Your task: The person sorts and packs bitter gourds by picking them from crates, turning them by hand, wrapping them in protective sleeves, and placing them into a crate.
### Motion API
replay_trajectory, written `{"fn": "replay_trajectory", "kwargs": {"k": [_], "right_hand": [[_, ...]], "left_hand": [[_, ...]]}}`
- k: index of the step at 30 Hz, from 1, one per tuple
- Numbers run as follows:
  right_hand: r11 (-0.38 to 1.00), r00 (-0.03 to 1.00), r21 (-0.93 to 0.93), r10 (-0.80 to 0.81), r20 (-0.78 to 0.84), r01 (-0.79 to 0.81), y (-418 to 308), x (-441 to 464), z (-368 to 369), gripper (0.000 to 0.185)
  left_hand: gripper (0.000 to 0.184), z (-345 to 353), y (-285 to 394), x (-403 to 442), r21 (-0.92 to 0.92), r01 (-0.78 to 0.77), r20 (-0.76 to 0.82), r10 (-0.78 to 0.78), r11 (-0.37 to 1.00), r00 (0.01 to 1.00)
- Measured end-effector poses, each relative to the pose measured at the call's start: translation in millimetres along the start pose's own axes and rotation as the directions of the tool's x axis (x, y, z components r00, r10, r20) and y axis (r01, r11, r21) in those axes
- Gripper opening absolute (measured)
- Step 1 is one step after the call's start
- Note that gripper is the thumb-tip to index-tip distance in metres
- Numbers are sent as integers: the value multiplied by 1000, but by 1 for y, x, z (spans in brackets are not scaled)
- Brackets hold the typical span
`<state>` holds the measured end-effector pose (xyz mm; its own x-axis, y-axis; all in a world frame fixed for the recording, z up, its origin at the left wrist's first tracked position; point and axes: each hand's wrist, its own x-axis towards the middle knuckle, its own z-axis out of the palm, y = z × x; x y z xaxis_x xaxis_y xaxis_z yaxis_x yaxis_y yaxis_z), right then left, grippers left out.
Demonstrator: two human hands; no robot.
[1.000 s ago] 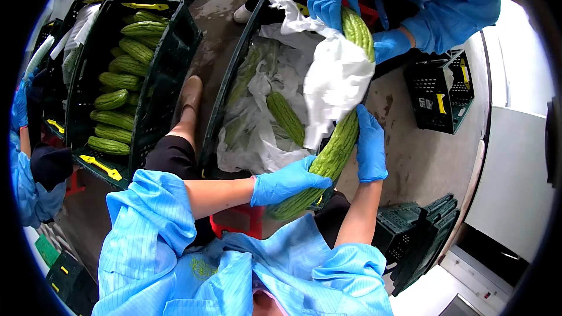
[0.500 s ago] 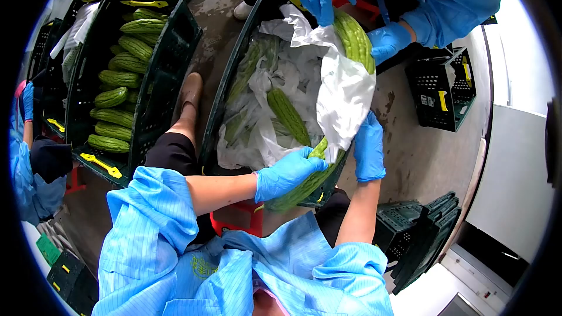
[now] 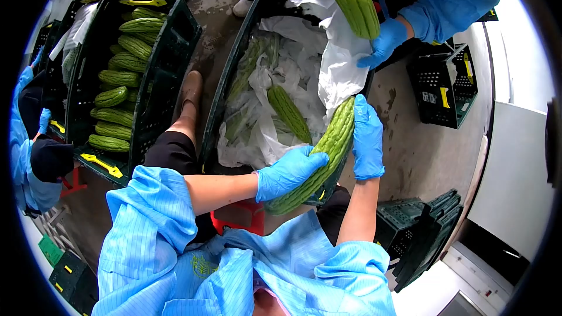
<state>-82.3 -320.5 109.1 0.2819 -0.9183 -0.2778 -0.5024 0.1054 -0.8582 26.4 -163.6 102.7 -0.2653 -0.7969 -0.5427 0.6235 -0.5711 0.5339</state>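
Between the two blue-gloved hands, over the near right corner of a dark crate [image 3: 228,85], a ridged green gourd [image 3: 335,152] slants with its upper end away from the body. The left hand [image 3: 291,172] is wrapped around its lower half, thumb on top and the other fingers out of sight underneath. The right hand [image 3: 367,137] lies along the upper part, fingers stretched against the side; its palm is turned away, so I cannot tell how firmly it grips. Below the left forearm, part of a red stool [image 3: 240,219] shows. Inside the crate, a loose gourd [image 3: 290,114] rests on crumpled wrapping [image 3: 266,140], with more green dimly visible through the translucent layers. A white sheet [image 3: 342,58] spreads along the crate's right side, its lower edge at the gourd's upper end; whether the two touch is unclear. Beyond, a co-worker has a second gourd [image 3: 351,3], one gloved hand [image 3: 389,41] at its lower end near the sheet, the rest partly cut off by the top of the view. To the left, past a tan shoe [image 3: 191,88], a side crate [image 3: 170,61] holds piled gourds. To the right are stacked flat crates [image 3: 430,228] and, farther off, a small crate [image 3: 424,79] with yellow handles.
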Motion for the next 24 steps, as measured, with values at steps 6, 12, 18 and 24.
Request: {"fn": "replay_trajectory", "kwargs": {"k": [6,12,18,24], "right_hand": [[996,995,4,88,41,-88,-22,-9,3,52],[989,989,64,130,63,-134,-31,-12,6,50],[974,987,175,127,97,-142,-21,-7,13,51],[633,832,568,243,499,-526,-36,-11,13,60]], "left_hand": [[52,0,2,-3,-174,26,51,-17,984,999],[60,1,5,-3,-435,124,81,-98,892,992],[68,1,16,-10,-321,152,79,-134,935,988],[73,-5,26,-17,-382,217,316,-93,899,944]]}}
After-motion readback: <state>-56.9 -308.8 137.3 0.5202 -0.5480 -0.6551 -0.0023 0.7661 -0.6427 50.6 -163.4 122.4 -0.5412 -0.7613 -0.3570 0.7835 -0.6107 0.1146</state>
